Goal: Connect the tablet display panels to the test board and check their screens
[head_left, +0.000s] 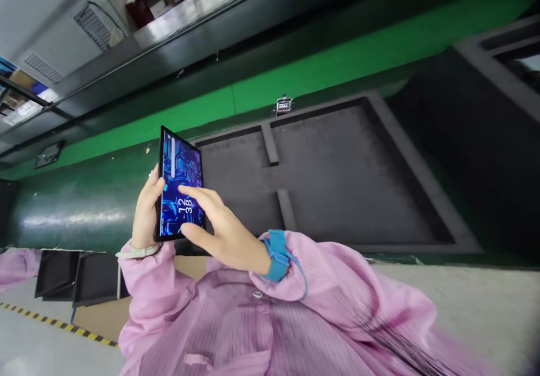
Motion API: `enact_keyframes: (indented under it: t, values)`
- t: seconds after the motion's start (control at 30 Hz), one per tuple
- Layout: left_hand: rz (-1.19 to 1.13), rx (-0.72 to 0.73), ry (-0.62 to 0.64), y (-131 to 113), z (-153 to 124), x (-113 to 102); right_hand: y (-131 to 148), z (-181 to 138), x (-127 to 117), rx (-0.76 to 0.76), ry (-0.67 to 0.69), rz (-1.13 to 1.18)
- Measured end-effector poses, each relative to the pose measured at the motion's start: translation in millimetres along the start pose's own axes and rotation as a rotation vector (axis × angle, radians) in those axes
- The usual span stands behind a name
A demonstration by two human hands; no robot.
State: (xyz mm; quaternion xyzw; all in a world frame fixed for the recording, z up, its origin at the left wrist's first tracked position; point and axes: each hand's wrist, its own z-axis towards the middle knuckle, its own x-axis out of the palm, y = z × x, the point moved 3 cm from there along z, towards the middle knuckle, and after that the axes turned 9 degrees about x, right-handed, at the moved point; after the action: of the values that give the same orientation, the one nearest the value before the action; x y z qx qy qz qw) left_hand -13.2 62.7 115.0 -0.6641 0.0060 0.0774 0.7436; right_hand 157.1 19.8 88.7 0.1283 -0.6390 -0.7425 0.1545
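One head-worn view, tilted, forward and down, close upon the tablet (182, 162) and foam tray (337, 190)

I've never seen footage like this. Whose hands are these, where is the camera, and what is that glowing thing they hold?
There is no machine here. These are a person's two bare hands, filmed by one camera worn on that person's head. It looks forward and down, so the view is tilted. The left hand grips the edge of a flat black tablet, whose screen glows with blue swirls and shows the digits 12 38. The right hand, with a blue wrist strap just behind it, rests open fingers on the screen. The arms are in a pink striped coat. Beyond the hands lies a dark grey foam tray divided into shallow compartments, with a green belt behind it.
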Motion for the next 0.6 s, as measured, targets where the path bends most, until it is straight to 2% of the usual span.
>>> enact_keyframes:
  t: [0.1, 0.17, 0.2, 0.23, 0.3, 0.37, 0.4, 0.5, 0.57, 0.6]
  values:
    - [0.0, -0.117, -0.034, 6.5, 5.5, -14.4, -24.9, -0.5, 9.9, 0.211, -0.171, -0.145]
    - [0.001, -0.144, -0.087, 10.1, 4.9, -20.7, -37.7, -1.9, 21.3, 0.333, -0.139, -0.264]
    - [0.014, -0.143, -0.11, 11.1, 4.6, -22.7, -40.5, -2.3, 27.9, 0.335, -0.09, -0.309]
    - [0.026, -0.137, -0.126, 11.5, 4.6, -24.0, -40.5, -2.6, 34.2, 0.287, -0.036, -0.335]
    - [0.031, -0.114, -0.133, 11.2, 5.4, -25.5, -33.9, -4.5, 42.8, 0.08, 0.051, -0.332]
    - [0.012, -0.086, -0.118, 10.2, 6.0, -26.7, -27.2, -8.1, 41.3, -0.079, 0.053, -0.305]
    - [-0.001, -0.071, -0.111, 10.0, 5.5, -27.2, -26.7, -9.4, 36.1, -0.075, 0.01, -0.304]
    - [-0.04, -0.015, -0.129, 12.7, -1.2, -25.5, -36.2, -11.8, 10.0, 0.194, -0.15, -0.334]
    - [-0.075, 0.009, -0.177, 20.0, -9.2, -20.3, -43.4, -14.0, -6.3, 0.345, -0.128, -0.319]
    - [-0.085, 0.013, -0.194, 25.5, -13.3, -16.3, -45.1, -15.6, -12.9, 0.373, -0.095, -0.304]
